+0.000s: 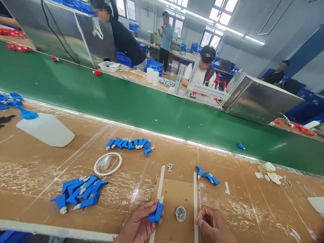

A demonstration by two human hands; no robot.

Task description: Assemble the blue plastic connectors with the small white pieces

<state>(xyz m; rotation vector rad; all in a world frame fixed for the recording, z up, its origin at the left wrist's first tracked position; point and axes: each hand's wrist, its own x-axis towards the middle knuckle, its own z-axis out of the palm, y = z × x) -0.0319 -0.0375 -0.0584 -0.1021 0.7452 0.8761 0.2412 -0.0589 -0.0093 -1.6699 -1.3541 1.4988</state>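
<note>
My left hand [143,221] is closed round a small blue plastic piece [157,213] with a grey-white tip pointing up. My right hand [214,222] is pinched around a thin stick [197,219], of which only a little shows. Between the hands, a small clear cup [180,214] with some liquid stands on a cardboard sheet [174,192] edged by white tape strips. Just beyond the sheet lies a cluster of tiny grey-white bits [170,167]. Several similar blue pieces [209,177] rest past my right hand.
A pile of blue pieces [81,190] lies left, with a row of them [129,144] farther back. A tape roll [108,164] and a white bottle [47,130] are nearby. Beyond the table runs a green conveyor belt [141,104]; people are on its far side.
</note>
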